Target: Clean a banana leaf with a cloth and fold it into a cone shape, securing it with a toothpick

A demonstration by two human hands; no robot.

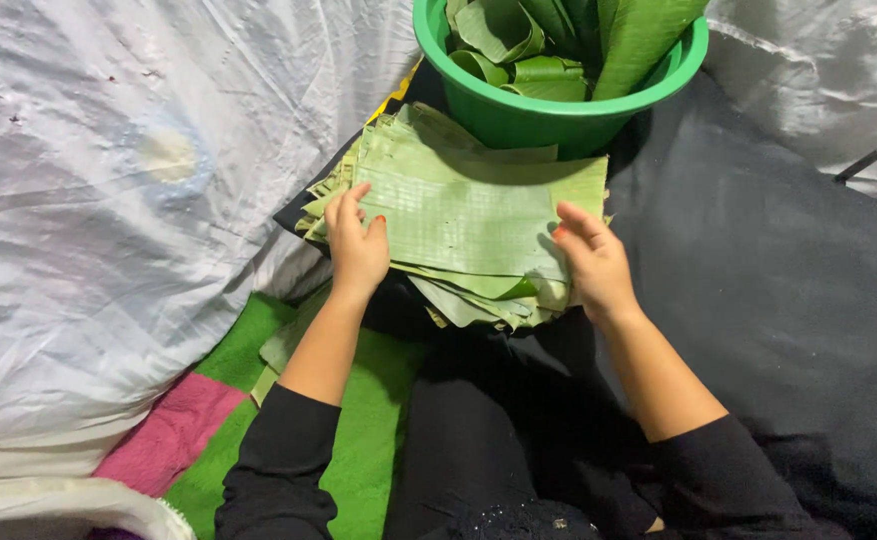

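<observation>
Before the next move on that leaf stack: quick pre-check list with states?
1. Left hand on the top leaf piece: ok, palm flat on its left edge.
2. Right hand on the same piece: ok, fingers on its right edge.
3. Stack of cut leaf pieces squared up: not ok, lower pieces fan out on the left and at the near edge.
4. Green basin apart from the stack: not ok, it touches or overlaps the far edge.
5. Top piece free of tears: cannot tell.
6. Rolled leaves contained: ok, inside the basin.
</observation>
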